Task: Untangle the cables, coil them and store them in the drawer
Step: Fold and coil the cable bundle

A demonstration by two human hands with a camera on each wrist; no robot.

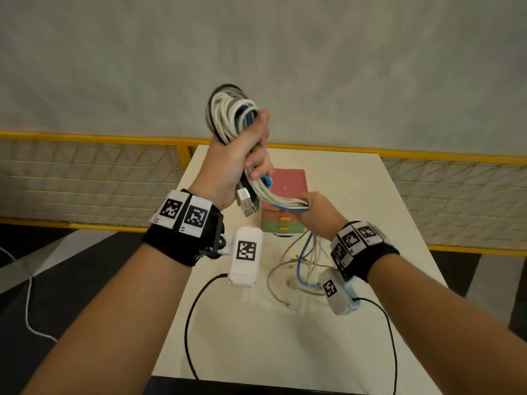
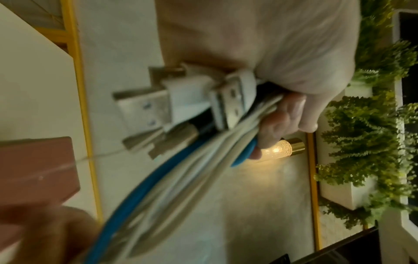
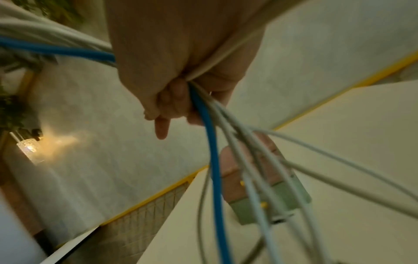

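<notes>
Step in hand: coiling, mid-wrap. The left hand is raised above the tabletop, fingers curled tight round the cable coil, a mixed bundle of white, blue and black loops. USB plugs stick out below the fist. The right hand sits lower, just over the small drawer unit, fingers closed round the loose run of white cables and the blue cable. The tails hang from it and lie in slack loops on the tabletop near its right edge, in front of the drawer unit.

Judgement, how to do it well: the left hand should keep its fist firm so loops already made do not spill. The right hand is better off gripping loosely so the strands slide through while it guides each turn up and over the coil. Loops of matching size will fit a drawer better. The tails on the tabletop look crossed over each other; a snag could yank the coil, so the person should feed slowly and shake out crossings. Both yellow-handled drawers look closed, so one hand must be freed to open one.
</notes>
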